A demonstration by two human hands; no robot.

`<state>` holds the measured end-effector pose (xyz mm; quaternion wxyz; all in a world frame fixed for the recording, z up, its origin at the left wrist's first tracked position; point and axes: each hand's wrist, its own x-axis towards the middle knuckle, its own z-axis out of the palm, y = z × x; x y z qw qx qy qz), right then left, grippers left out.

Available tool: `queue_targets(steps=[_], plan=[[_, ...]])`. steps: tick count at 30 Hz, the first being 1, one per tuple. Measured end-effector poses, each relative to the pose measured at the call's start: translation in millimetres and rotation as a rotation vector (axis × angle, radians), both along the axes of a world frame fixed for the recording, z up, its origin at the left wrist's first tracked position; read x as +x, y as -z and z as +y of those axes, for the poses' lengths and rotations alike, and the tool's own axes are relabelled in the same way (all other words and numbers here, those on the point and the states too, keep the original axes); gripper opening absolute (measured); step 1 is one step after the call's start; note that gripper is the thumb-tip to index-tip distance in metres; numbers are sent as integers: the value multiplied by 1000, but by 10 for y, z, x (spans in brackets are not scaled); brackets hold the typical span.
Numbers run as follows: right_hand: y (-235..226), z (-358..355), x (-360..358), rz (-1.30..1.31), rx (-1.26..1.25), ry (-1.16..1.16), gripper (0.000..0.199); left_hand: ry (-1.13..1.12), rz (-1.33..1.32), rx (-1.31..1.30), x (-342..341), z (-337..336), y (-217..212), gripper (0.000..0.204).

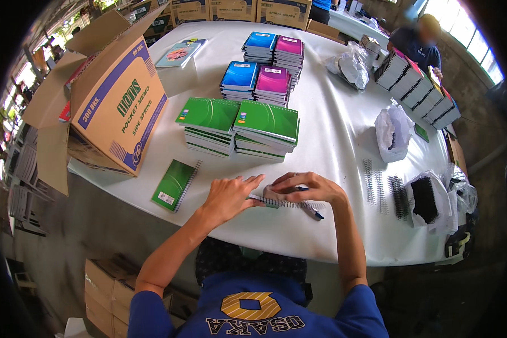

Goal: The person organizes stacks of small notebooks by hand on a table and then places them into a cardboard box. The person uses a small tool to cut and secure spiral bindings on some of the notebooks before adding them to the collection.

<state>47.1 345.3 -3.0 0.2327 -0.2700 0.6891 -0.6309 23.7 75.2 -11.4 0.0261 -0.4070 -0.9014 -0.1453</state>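
Observation:
My left hand (228, 198) grips a small notebook (256, 198) by its edge, and most of that notebook is hidden behind the fingers. A wire spiral coil (298, 205) runs along its near edge and sticks out to the right. The curled fingers of my right hand (310, 187) are over this coil and the notebook's right end, closed on the coil as far as I can see. Under the right hand lies a dark blue pen (315, 212), partly covered. Left of my left hand, a green spiral notebook (174, 186) rests flat on the white table (332, 236).
Stacks of green notebooks (266, 121) stand ahead, with blue (239, 74) and magenta notebooks (273, 79) behind. An open carton (118, 107) is at left. Loose coils (376, 186) and plastic bags (393, 132) lie right. Beyond, a person (419, 45) stands by notebook stacks (414, 84).

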Motion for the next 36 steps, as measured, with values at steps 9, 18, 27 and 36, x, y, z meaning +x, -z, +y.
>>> queue_targets(steps=[9,18,27,36], plan=[[155,55,-136,-37,6,47,47,-43,-232,337,-113,-95,136,83],[99,-117,-134,-76,-152,35,47,-141,-514,804,-93,-142,523,100],[188,-90,-209,-47,-14,101,49,-171,-549,808,-30,-98,536,98],[-60,-329,-147,-31,46,102,48,-143,-548,824,-28,-114,595,97]])
